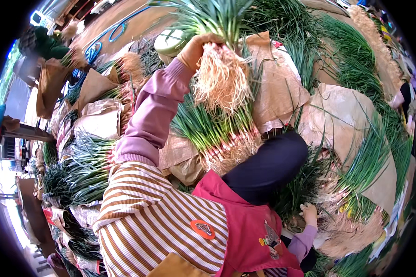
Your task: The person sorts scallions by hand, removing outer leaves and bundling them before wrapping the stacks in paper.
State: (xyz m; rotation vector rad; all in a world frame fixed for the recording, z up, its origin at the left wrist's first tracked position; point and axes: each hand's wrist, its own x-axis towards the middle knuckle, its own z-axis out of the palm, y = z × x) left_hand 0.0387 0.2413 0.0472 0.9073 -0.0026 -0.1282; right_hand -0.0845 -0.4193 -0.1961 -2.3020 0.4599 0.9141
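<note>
My left hand [196,50], in a tan glove, is raised at the top middle and closed around a bunch of green onions [221,76]. Pale stringy roots hang below the fist, while the green leaves fan out above it. Beneath lies a row of green onions [222,138], with reddish-white stem ends and roots pointing toward my bent knee. At the lower right my right hand [308,214] is low beside dark green leaves and a heap of rooty onions [342,198]. Its fingers look curled; whatever they may hold is hidden.
Brown paper sheets [277,85] lie around the onions. Long green leaves [356,51] line the right side. Onion bundles [90,159] are spread at left. A round pale green object [168,42] and a blue hose [120,23] are behind. Another person [44,44] is at far left.
</note>
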